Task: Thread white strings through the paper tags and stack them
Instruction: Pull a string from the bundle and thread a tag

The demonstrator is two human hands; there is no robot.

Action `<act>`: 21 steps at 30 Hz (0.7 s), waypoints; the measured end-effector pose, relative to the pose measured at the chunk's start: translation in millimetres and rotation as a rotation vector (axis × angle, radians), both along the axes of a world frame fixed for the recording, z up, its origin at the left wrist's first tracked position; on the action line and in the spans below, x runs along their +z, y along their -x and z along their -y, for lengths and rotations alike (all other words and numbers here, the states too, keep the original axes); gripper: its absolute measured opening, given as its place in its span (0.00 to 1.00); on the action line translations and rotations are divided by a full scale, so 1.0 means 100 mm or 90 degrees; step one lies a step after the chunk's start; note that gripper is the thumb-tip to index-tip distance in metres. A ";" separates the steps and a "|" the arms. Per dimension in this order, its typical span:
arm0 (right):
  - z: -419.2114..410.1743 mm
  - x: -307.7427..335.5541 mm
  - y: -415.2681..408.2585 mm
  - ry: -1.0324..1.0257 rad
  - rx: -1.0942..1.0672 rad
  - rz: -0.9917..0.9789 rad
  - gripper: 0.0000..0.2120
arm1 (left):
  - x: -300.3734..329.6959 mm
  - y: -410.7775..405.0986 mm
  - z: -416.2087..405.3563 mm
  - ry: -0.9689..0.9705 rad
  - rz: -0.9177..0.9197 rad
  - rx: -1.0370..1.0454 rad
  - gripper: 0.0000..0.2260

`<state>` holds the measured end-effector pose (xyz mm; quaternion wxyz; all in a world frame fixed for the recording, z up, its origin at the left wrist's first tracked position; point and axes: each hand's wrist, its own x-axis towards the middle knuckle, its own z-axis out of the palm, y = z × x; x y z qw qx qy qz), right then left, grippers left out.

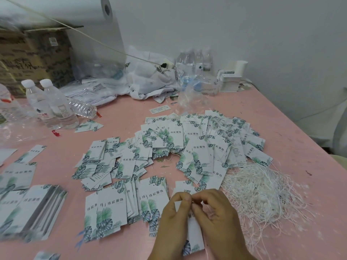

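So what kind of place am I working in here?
Likely a small garment-tag packing workroom: printed tags spread over a pink table, a heap of white strings, and a cardboard box against the wall.

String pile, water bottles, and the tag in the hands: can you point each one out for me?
String pile (262,196), head view, on the thick middle of the white tangle.
Water bottles (60,107), head view, on the body of the right upright bottle.
Held tag (194,235), head view, on its lower part between the wrists.

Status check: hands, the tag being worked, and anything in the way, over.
Left hand and right hand both pinch the top of one paper tag. String pile lies just right. Loose tags spread ahead, nothing blocking.
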<state>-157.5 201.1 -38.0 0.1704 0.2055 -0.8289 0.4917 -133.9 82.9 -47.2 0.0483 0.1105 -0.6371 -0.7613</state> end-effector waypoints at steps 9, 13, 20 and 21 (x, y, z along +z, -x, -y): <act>-0.10 0.03 0.02 0.184 -0.037 0.204 0.15 | 0.09 0.04 0.01 -0.162 0.083 0.049 0.13; -0.11 0.07 -0.01 0.174 -0.018 0.202 0.14 | 0.09 0.04 0.00 -0.218 0.078 0.080 0.14; -0.01 -0.05 -0.08 0.051 0.006 0.201 0.02 | 0.05 -0.08 -0.03 0.100 -0.036 0.076 0.17; -0.01 -0.06 -0.08 0.039 0.001 0.189 0.03 | 0.06 -0.09 -0.05 0.097 -0.052 0.072 0.18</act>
